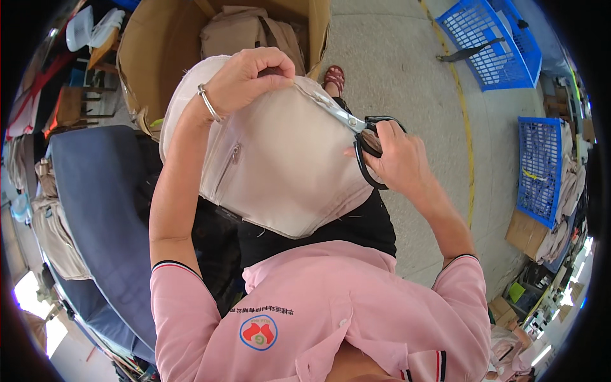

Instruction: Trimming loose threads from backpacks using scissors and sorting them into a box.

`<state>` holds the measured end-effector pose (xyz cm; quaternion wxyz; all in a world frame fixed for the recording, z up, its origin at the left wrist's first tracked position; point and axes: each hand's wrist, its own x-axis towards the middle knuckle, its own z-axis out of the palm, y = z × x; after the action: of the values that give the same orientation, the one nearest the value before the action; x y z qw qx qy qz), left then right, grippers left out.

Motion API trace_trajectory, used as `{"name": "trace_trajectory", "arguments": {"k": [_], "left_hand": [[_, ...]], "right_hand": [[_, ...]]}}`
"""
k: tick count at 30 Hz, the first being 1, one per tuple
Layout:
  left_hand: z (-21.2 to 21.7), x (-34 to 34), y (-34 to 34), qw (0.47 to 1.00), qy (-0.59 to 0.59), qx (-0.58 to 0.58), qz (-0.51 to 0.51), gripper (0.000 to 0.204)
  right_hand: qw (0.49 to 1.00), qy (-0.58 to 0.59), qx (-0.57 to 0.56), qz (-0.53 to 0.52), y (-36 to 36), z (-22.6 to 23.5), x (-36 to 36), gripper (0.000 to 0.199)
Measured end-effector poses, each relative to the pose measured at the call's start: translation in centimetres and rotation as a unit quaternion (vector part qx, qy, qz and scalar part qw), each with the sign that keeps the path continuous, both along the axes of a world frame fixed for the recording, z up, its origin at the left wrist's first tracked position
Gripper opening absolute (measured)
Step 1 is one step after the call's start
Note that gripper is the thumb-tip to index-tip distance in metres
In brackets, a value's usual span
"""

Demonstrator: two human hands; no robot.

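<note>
Across my lap lies a cream fabric bag (280, 165) with a zipper (229, 167) on its left part. My left hand (251, 79) is closed at the bag's far edge, thumb and fingers pinching the cloth there. In my right hand (401, 156) is a pair of scissors (352, 123) with black handles, my fingers through the loops. The silver blades point left and away, lying along the bag's far right seam, with their tips close to my left fingers. Whether the blades touch a thread is too small to tell.
Beyond my knees stands a large cardboard box (149, 57) with folded beige bags (232, 35) inside. To the left is a dark blue padded surface (102, 191). Blue plastic crates (490, 51) stand on the concrete floor at the right, past a yellow line (468, 134).
</note>
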<state>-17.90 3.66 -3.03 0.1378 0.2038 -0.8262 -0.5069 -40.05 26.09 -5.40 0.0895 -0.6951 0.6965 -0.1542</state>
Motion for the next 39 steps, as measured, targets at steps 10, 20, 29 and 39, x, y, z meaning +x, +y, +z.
{"name": "trace_trajectory", "arguments": {"k": [10,20,29,39], "left_hand": [[-0.5,-0.5,-0.3,1.000,-0.004,0.018,-0.012,0.009],[-0.8,-0.3,-0.4,1.000,-0.004,0.025,-0.009,0.008],[-0.9,-0.5,-0.6,0.998,-0.007,0.068,-0.008,0.011],[-1.3,-0.5,-0.6,0.997,-0.012,0.079,-0.011,0.010]], "right_hand": [[0.999,0.037,0.034,-0.020,-1.5,0.9,0.9,0.063],[0.997,0.070,-0.017,0.008,-1.4,1.1,0.0,0.067],[0.999,0.050,0.004,0.001,-0.9,-0.6,0.3,0.063],[0.997,0.063,-0.046,0.008,-0.7,-1.5,0.4,0.061]]}}
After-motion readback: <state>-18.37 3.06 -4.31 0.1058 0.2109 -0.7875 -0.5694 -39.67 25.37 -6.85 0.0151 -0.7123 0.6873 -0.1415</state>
